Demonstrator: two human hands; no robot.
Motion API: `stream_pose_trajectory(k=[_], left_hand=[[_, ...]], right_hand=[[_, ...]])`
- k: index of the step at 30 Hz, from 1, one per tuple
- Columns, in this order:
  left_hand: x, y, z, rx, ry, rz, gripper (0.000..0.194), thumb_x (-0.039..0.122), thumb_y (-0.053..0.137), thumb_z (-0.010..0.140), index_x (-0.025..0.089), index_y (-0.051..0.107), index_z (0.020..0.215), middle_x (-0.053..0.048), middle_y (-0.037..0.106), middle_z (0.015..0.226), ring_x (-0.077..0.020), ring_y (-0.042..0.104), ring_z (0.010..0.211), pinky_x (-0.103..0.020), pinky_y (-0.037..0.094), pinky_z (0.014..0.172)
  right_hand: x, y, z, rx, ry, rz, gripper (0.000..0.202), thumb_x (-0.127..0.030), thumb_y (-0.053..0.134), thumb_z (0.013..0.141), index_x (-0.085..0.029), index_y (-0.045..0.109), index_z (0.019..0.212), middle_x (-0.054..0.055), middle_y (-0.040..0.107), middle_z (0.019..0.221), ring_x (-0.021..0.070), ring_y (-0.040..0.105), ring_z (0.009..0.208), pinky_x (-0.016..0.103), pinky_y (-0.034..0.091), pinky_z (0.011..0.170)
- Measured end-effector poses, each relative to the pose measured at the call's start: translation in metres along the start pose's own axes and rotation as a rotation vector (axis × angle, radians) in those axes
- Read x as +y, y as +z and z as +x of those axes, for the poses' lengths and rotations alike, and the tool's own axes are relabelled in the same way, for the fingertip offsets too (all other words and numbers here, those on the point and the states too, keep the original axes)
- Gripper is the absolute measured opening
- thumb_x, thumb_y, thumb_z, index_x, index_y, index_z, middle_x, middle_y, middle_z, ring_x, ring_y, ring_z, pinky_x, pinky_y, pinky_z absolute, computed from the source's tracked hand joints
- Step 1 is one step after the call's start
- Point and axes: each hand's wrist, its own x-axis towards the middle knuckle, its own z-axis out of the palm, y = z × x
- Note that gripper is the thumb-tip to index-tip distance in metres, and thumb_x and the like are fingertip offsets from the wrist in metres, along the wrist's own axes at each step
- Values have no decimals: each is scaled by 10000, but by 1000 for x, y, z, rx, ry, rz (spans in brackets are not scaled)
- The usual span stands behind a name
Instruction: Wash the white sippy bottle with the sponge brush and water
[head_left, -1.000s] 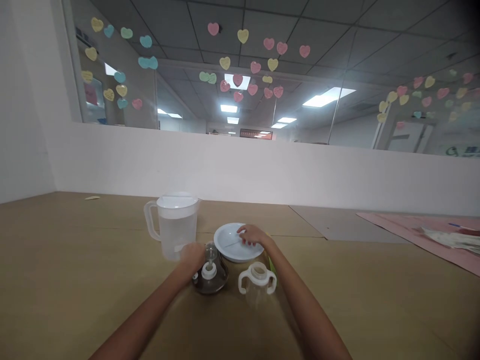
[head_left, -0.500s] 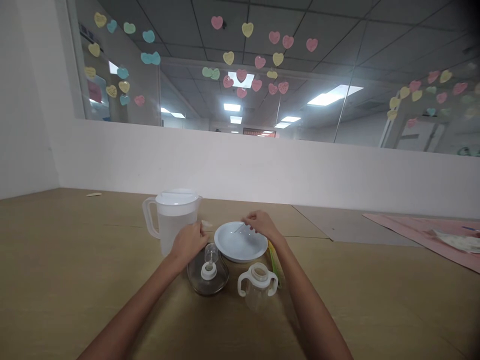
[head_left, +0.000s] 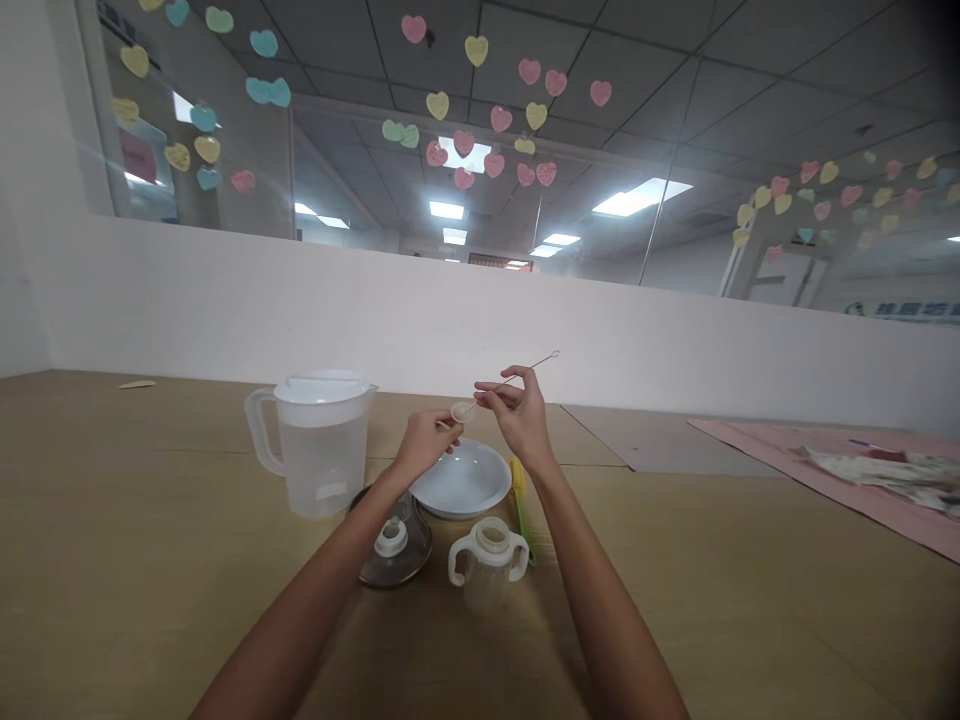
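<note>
My left hand (head_left: 427,442) pinches a small translucent bottle nipple (head_left: 463,412), its round rim facing up, above the far edge of a white bowl (head_left: 461,480). My right hand (head_left: 523,418) grips a thin wire brush (head_left: 541,362) with a looped end pointing up to the right. The lower end of the wire reaches the nipple; how deep it goes is hard to tell. In front of the bowl stands a clear baby bottle (head_left: 487,570) with two white handles and an uncovered mouth. A white collar ring (head_left: 391,538) lies on a dark, shiny tray (head_left: 401,572), partly behind my left forearm.
A lidded clear pitcher (head_left: 322,450) with liquid stands at the left. Beside the bowl, near my right forearm, lies a yellow-and-green brush (head_left: 523,500). At the far right, a pink cloth (head_left: 750,450) bears white fabric. A wall (head_left: 375,310) with a window closes off the back.
Both hands have lifted and come together over the bowl's far edge. The wire brush has risen from the bowl, its lower end now at the nipple. The camera view has shifted slightly right.
</note>
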Motion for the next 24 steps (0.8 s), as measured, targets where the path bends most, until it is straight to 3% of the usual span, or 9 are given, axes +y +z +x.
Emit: stream_pose_trajectory(k=[6,9,13,18,21,24], left_hand=[[4,-13,-4,24,48,60,181,203,488,693,137,630,602,-1,621,544,-100,555,492,-179,397,500],[5,-16,-5,32,68,81,189,197,488,691,134,635,589,5,619,546,-99,547,516,-179,377,513],[6,-19,-6,69,100,160,189,222,499,707,154,671,665,2,648,608,-110,556,557,-188,373,531],[3,-21,-7,123,135,251,195,244,538,701,192,700,797,-26,675,801,-129,580,656,-205,418,609],[3,-20,-7,74,140,197,218,268,534,721,189,698,840,-42,654,904,-115,576,649,-204,441,611],[6,-19,-8,-51,124,75,230,273,515,749,169,688,861,-47,653,902,-91,567,564,-195,442,544]], right_hand=[[14,8,-4,-90,-28,-65,71,-245,532,740,-204,481,769,27,661,806,141,639,739,323,518,734],[15,12,-6,-116,-46,-103,47,-246,519,748,-199,511,741,29,663,786,149,637,770,309,508,744],[3,8,-6,-85,-48,-280,136,-315,522,764,-190,575,774,43,668,833,162,628,811,287,496,726],[-29,-3,-7,-42,23,-439,349,-440,388,838,-176,615,809,43,656,830,131,601,629,243,467,560],[-45,-2,-11,76,-16,-516,423,-487,359,845,-161,612,753,38,631,716,118,566,550,226,427,511],[-49,1,-14,189,-67,-590,470,-515,331,852,-162,585,674,6,554,551,103,510,459,220,393,497]])
